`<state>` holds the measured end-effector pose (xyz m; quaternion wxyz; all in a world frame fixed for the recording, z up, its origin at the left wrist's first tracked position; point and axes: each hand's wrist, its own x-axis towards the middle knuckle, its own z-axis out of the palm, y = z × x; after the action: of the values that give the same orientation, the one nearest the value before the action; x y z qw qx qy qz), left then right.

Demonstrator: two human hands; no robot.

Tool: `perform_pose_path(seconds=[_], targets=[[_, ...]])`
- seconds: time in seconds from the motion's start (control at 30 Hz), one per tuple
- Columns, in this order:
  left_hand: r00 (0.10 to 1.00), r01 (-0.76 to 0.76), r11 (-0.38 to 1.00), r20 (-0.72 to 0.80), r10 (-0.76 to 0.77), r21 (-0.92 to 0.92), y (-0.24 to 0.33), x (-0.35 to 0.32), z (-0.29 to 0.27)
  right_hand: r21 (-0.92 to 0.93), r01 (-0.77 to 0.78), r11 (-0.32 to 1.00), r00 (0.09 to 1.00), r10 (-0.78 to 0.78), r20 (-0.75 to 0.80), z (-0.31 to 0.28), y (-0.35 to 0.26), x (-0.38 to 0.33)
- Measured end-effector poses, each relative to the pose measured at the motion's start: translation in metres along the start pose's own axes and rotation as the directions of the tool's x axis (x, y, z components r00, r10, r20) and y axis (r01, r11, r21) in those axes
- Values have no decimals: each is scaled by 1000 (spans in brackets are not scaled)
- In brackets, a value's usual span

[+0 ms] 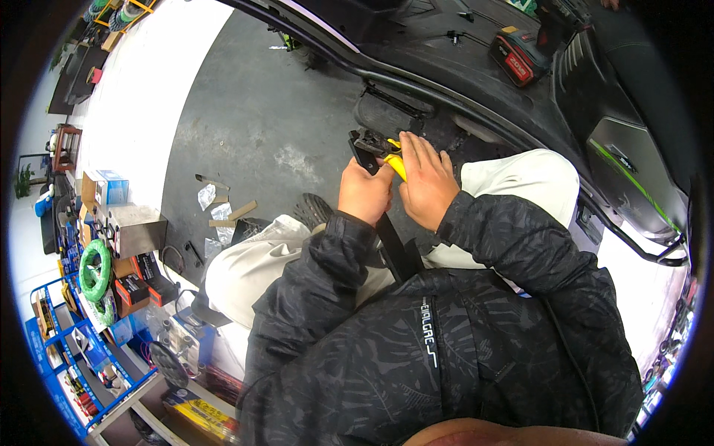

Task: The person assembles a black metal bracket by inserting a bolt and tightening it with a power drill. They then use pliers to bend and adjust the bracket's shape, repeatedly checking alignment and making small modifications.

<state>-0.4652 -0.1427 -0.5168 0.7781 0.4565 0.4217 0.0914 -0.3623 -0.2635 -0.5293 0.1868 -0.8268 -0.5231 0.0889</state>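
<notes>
My left hand (364, 192) is closed round a long flat black bar (392, 241), just below its far end. The bar's near end reaches back to my jacket between my knees. A pair of pliers (396, 168) with yellow handles and dark jaws lies across the far end of the bar, its jaws at the bar's edge. My right hand (429, 182) is on the yellow handles, with long fingers laid over them and the palm against them. My right thumb is mostly hidden. Both hands are close together, nearly touching.
A black tubular vehicle frame (439, 97) runs ahead and to the right. A cordless tool's red-and-black battery (518, 58) rests inside it. On the floor at left lie plastic bags (207, 196) and strips (243, 210). Further left are a metal box (136, 230) and blue bins (56, 349).
</notes>
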Motion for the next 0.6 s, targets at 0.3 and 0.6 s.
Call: perform_pose_path(seconds=[0.3, 0.6], targets=[[996, -69, 985, -52, 78, 156, -16, 6, -7, 217, 68, 974, 994, -48, -96, -4, 9, 12], [996, -62, 997, -56, 64, 37, -11, 3, -8, 298, 64, 953, 998, -63, -13, 18, 17, 2]])
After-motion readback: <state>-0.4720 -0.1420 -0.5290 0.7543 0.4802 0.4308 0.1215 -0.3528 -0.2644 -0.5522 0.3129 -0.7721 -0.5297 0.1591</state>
